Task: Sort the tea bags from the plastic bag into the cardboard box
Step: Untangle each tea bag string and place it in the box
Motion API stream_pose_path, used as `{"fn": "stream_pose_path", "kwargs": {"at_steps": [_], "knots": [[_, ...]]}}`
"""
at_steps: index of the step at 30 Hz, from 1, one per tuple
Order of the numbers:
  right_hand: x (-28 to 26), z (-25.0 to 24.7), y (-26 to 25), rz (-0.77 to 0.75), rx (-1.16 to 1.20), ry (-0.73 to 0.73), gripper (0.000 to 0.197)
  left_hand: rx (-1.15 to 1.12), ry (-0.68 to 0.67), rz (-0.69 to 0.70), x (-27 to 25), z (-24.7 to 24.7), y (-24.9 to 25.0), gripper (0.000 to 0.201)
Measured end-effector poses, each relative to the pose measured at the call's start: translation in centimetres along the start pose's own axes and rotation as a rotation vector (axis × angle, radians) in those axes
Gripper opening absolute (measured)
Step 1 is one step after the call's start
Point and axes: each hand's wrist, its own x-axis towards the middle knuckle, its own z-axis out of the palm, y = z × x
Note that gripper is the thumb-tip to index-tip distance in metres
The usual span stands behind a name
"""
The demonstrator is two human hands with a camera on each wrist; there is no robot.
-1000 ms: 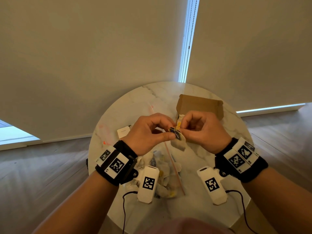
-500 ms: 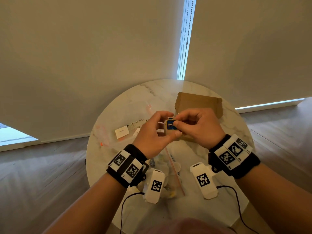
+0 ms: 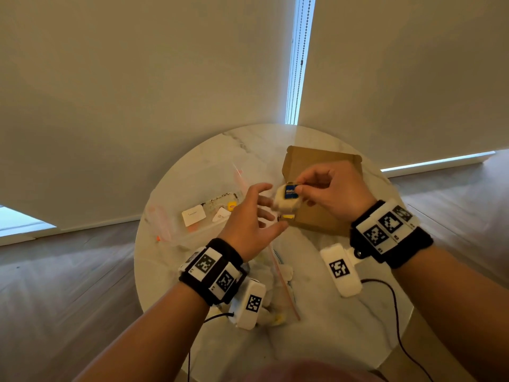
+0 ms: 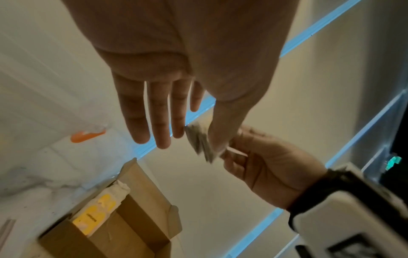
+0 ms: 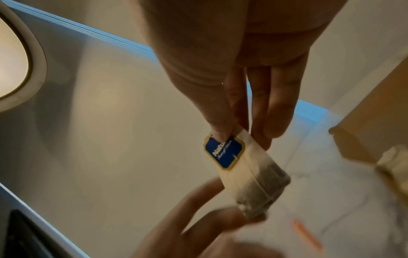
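Head view | your right hand pinches the tea bag above the cardboard box | your left hand spreads straight fingers, holding nothing

Round marble table; white card on it; roller blinds behind; wood floor.

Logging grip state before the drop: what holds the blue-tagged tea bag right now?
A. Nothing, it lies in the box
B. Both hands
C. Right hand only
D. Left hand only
C: the right hand pinches the tea bag at its top, while the left hand is spread open beside it.
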Motion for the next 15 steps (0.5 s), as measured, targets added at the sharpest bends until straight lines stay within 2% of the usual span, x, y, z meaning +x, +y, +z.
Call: {"fn": "stream_pose_path", "kwargs": {"at_steps": [4,7,9,13,15], "knots": [[3.5,-2.8,3.6,0.081,-0.343,0.115,0.011,-0.003,0.058,-0.065,0.1,-1.2,-1.5,0.049],[5.9,-3.1,7.7,0.182,-0.448,0.121,0.009,0.033,0.05,-0.096,0.0,-1.6,-2.5,0.033],[7.2,-2.4,10.2,0.228,-0.498,0.072,0.006,0.057,0.038,-0.102,-0.2,-1.7,-3.0,0.026],[8.9,-0.3,13.5,0.363,-0.472,-0.137,0.012,0.078,0.032,-0.112,-0.2,-1.8,-3.8,0.021],[9.6,0.6,14.9,0.426,-0.435,-0.165,0.013,0.075,0.03,-0.116,-0.2,-1.8,-4.1,0.021]]}}
